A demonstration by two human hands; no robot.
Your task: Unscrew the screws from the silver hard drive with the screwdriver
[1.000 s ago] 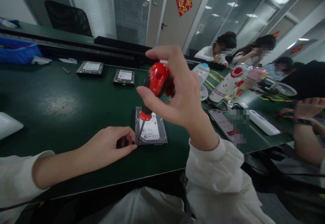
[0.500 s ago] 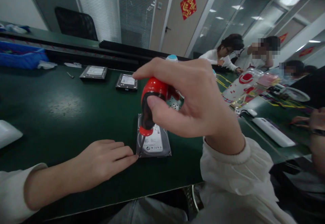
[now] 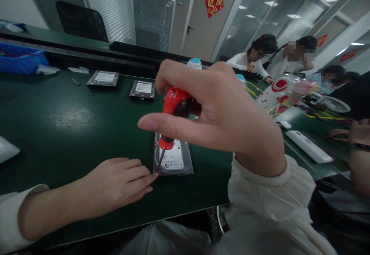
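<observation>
A hard drive point(image 3: 185, 158) with a white label lies flat on the green table in front of me. My right hand point(image 3: 208, 108) grips the red and black handle of a screwdriver point(image 3: 166, 142) from above, the thumb stretched out across it. The slanting metal shaft reaches down to the drive's near left corner; the tip is too small to make out against it. At that same corner rest the fingertips of my left hand point(image 3: 118, 182), whose fingers are stretched out and hold nothing. The right hand hides part of the drive's far side.
Two more hard drives, one point(image 3: 104, 78) farther left and one point(image 3: 142, 89) nearer, lie toward the back. A small metal piece point(image 3: 75, 81) and a blue bin point(image 3: 21, 59) are at the left. A white power strip point(image 3: 309, 147) lies right, near a co-worker's arm point(image 3: 360, 151). Other people sit beyond.
My right thumb has swung out to the left across the screwdriver handle, and the handle has turned in the grip. The left hand stays at the drive's corner. The view has shifted slightly.
</observation>
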